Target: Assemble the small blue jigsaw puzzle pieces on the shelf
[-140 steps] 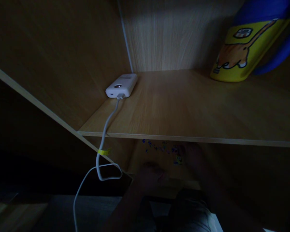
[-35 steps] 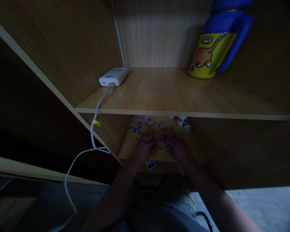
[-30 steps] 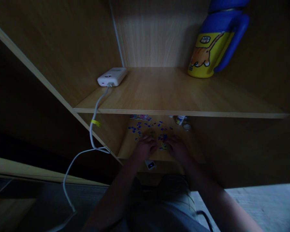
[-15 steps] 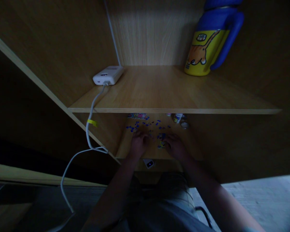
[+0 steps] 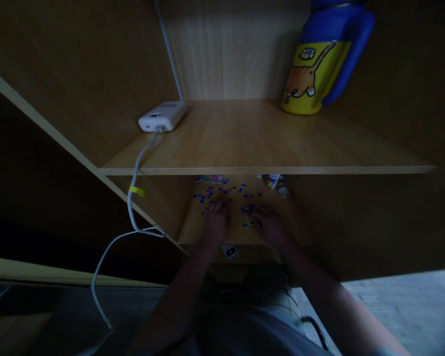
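On the dim lower shelf, my left hand [image 5: 217, 221] is over the loose puzzle pieces, its fingers bent down and close together. Whatever they pinch is too dark and small to make out. Blue jigsaw puzzle pieces [image 5: 203, 197] lie scattered just beyond it and to its left. My right hand [image 5: 269, 223] has its fingers closed at the right edge of a small joined puzzle section [image 5: 248, 208], blue with a yellow part [image 5: 249, 222] nearer me. The fingertips partly cover that section.
A colourful printed sheet [image 5: 211, 178] and small cans [image 5: 283, 190] are at the lower shelf's back. Overhead, the upper shelf [image 5: 241, 143] bears a white power bank [image 5: 163, 116] with a hanging cable [image 5: 130, 205] and a blue-yellow jug [image 5: 307, 74]. A white device [image 5: 230, 251] sits below the front edge.
My left hand has turned from pointing right towards the puzzle section to reaching forward over the loose pieces. My right hand stays almost in place. The view has shifted slightly.
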`<state>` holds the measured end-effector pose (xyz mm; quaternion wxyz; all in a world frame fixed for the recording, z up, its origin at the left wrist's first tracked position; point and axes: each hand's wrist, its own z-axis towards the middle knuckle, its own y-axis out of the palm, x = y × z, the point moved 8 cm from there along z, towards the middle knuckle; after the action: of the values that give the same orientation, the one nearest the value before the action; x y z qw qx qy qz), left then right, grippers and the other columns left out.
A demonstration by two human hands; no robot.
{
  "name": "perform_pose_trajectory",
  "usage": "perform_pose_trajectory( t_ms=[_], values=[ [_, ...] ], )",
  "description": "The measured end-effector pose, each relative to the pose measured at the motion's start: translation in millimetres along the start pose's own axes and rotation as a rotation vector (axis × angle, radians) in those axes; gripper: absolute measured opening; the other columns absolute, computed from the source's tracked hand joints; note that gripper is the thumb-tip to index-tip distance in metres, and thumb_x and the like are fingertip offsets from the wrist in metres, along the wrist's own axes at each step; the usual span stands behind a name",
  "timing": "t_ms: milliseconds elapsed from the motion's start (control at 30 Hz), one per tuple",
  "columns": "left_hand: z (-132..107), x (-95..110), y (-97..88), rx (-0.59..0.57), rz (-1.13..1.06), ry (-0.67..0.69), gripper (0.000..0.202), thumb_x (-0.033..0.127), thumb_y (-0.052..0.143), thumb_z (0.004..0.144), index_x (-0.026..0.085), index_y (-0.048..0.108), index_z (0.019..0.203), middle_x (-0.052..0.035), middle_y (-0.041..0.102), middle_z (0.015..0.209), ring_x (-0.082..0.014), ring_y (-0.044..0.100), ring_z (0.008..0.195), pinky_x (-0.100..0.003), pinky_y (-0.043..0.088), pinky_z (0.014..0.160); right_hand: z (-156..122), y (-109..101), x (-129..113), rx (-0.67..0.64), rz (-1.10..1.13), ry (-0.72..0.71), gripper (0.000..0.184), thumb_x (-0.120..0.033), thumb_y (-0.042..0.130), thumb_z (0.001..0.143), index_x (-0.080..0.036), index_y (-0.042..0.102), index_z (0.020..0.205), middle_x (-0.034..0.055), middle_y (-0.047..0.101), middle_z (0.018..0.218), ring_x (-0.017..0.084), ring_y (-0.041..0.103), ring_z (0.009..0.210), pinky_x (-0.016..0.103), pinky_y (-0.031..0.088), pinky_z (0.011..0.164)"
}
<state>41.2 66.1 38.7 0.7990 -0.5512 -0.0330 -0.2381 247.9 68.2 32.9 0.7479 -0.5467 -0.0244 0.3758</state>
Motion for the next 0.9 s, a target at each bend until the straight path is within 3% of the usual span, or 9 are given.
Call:
perform_pose_trajectory(
  t_ms=[133, 233, 400, 467, 567, 667, 800, 900],
  values=[
    [1.3, 11.6, -1.1, -0.048, -0.033, 0.106, 0.022, 0.034, 0.071, 0.108, 0.025, 0.082, 0.124, -0.0133, 0.071, 0.149, -0.0362, 0.063, 0.135, -0.057, 0.052, 0.118, 0.8, -0.8, -0.7, 0.009, -0.019, -0.007, 0.022, -0.010, 0.065, 0.102, -0.024, 0.081, 0.107, 0.0089, 0.080, 0.111, 0.028, 0.068, 0.107, 0.043, 0.054, 0.103],
    [2.9, 12.7, -1.1, -0.062, -0.053, 0.106, 0.024, 0.044, 0.081, 0.102, 0.024, 0.084, 0.116, -0.0132, 0.072, 0.147, -0.0368, 0.064, 0.134, -0.058, 0.052, 0.119, 0.7, -0.8, -1.1, 0.004, -0.005, -0.009, 0.021, -0.011, 0.065, 0.103, -0.024, 0.081, 0.108, 0.0083, 0.080, 0.113, 0.028, 0.069, 0.109, 0.042, 0.054, 0.103],
    [5.2, 10.5, 3.9, -0.060, -0.091, 0.114, 0.017, 0.038, 0.077, 0.105, 0.027, 0.088, 0.113, -0.0108, 0.073, 0.145, -0.0337, 0.065, 0.133, -0.057, 0.052, 0.120, 0.2, -3.7, -3.1, 0.004, -0.007, -0.004, 0.021, -0.012, 0.064, 0.104, -0.024, 0.081, 0.109, 0.0082, 0.080, 0.114, 0.027, 0.069, 0.109, 0.042, 0.054, 0.104],
    [5.3, 11.3, 5.4, -0.069, -0.111, 0.138, 0.018, 0.033, 0.074, 0.107, 0.030, 0.089, 0.116, -0.0093, 0.072, 0.148, -0.0328, 0.065, 0.135, -0.058, 0.051, 0.122, 0.8, -4.6, -4.3, -0.001, -0.011, -0.005, 0.021, -0.012, 0.064, 0.104, -0.024, 0.081, 0.109, 0.0086, 0.080, 0.114, 0.027, 0.069, 0.110, 0.043, 0.054, 0.104],
    [5.0, 10.7, 3.6, -0.062, -0.149, 0.149, 0.035, 0.022, 0.069, 0.107, 0.035, 0.083, 0.135, -0.0071, 0.069, 0.155, -0.0317, 0.062, 0.142, -0.057, 0.050, 0.123, 1.7, -4.1, -4.0, -0.012, -0.012, 0.004, 0.022, -0.012, 0.064, 0.104, -0.024, 0.082, 0.109, 0.0090, 0.080, 0.114, 0.028, 0.069, 0.109, 0.043, 0.054, 0.104],
    [5.7, 4.3, -3.3, -0.007, -0.161, 0.092, 0.045, 0.015, 0.064, 0.105, 0.032, 0.077, 0.145, -0.0091, 0.071, 0.151, -0.0304, 0.065, 0.139, -0.054, 0.052, 0.121, 1.6, -2.2, -1.6, -0.015, -0.016, 0.017, 0.022, -0.013, 0.064, 0.103, -0.024, 0.082, 0.109, 0.0089, 0.080, 0.113, 0.027, 0.069, 0.109, 0.043, 0.054, 0.103],
    [7.5, 3.2, -5.6, -0.007, -0.141, 0.071, 0.019, 0.024, 0.072, 0.104, 0.026, 0.084, 0.119, -0.0098, 0.075, 0.144, -0.0320, 0.068, 0.132, -0.055, 0.052, 0.119, 1.0, -0.4, -0.2, -0.010, -0.011, 0.009, 0.023, -0.011, 0.063, 0.103, -0.024, 0.081, 0.109, 0.0085, 0.080, 0.114, 0.027, 0.069, 0.110, 0.043, 0.054, 0.105],
    [10.6, 8.1, 1.3, -0.077, -0.100, 0.093, 0.016, 0.035, 0.083, 0.099, 0.026, 0.085, 0.112, -0.0102, 0.074, 0.148, -0.0359, 0.066, 0.135, -0.058, 0.051, 0.118, 1.0, 0.8, 1.1, -0.021, -0.020, 0.018, 0.022, -0.011, 0.065, 0.102, -0.024, 0.081, 0.110, 0.0092, 0.079, 0.114, 0.027, 0.069, 0.108, 0.042, 0.054, 0.102]
  ],
)
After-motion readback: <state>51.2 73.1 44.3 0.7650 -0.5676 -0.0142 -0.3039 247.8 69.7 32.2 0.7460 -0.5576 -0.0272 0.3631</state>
